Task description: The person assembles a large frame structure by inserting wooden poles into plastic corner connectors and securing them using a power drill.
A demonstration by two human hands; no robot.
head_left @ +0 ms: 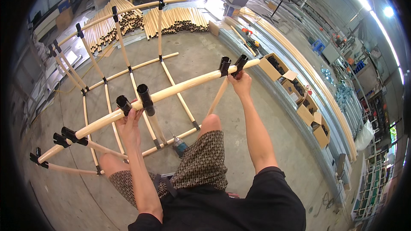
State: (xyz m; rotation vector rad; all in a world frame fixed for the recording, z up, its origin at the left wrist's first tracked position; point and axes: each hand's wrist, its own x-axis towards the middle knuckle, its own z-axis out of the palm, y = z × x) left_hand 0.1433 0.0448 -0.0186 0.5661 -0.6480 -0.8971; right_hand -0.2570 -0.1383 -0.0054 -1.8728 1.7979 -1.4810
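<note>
The left hand (129, 125) curls round a cream pipe (187, 87) just beside a black joint (124, 102); the right hand (241, 83) is closed on an end joint (242, 61), likely spread wide so the long pipe stays steady. Below and between them, a drill (180, 146) sits on the floor (257, 145), presumably for easy reach. Beyond spreads the pipe frame (179, 92); right of the right hand, open boxes (268, 70) keep black parts (278, 65) together; farthest, stacked pipes (175, 20).

head | from above, facing forward and down | hands (241, 84) near | farther out, perhaps unclear
</note>
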